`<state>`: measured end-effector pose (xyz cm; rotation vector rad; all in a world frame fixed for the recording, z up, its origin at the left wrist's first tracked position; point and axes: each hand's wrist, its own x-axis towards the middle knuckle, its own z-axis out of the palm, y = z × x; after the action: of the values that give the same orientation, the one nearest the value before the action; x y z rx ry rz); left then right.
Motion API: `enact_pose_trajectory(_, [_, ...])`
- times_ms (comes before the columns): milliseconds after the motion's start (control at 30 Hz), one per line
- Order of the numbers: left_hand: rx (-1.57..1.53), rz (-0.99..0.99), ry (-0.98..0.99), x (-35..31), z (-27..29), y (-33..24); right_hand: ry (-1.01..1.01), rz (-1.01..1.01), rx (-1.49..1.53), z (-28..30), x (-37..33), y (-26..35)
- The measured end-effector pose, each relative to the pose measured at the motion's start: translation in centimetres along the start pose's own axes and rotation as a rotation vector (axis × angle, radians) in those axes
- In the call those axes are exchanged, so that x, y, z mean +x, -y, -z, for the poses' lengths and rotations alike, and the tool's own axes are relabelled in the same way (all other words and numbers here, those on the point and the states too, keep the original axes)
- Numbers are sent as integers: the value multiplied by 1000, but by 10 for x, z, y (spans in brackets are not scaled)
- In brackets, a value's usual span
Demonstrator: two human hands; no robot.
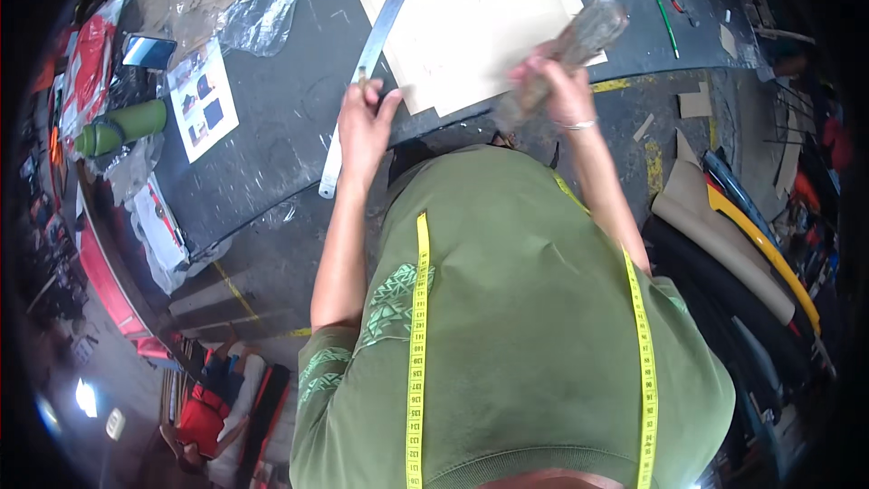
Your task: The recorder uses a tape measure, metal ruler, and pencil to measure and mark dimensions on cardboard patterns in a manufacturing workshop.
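Note:
My right hand is wrapped round a rough grey-brown block, blurred a little, above the right edge of the pale cardboard sheets. My left hand is closed in a pinch over a long metal ruler. A small brownish tip shows at its fingertips, too small to name. The ruler lies slantwise along the left side of the sheets, and its near end sticks out past the table edge. Part of it is hidden under my left hand.
On the dark table lie a printed sheet, a phone, a green bottle, plastic wrapping and a green pencil. Rolled material stands at right. Another person is at lower left.

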<state>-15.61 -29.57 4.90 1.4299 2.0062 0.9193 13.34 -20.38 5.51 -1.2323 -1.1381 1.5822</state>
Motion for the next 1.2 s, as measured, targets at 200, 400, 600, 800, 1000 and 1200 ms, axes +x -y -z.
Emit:
enact_pose_trajectory(200, [378,98,-81,-37,-6,-3,-183,-293,-297,106,20,12])
enact_pose_trajectory(400, [510,197,-357,-35,13,73,-94,-301,-369,107,34,5])
enact_pose_trajectory(600, [640,343,-543,-7,50,108,51,-304,-359,92,42,4])
enact_pose_trajectory(800, [291,-82,-317,23,25,42,26,-448,-186,72,22,-8])
enact_pose_trajectory(1000, [71,160,-199,26,32,52,74,-487,-302,25,-23,-17])
enact_pose_trajectory(1200, [-187,125,41,16,52,68,12,-338,-965,5,-73,-21])
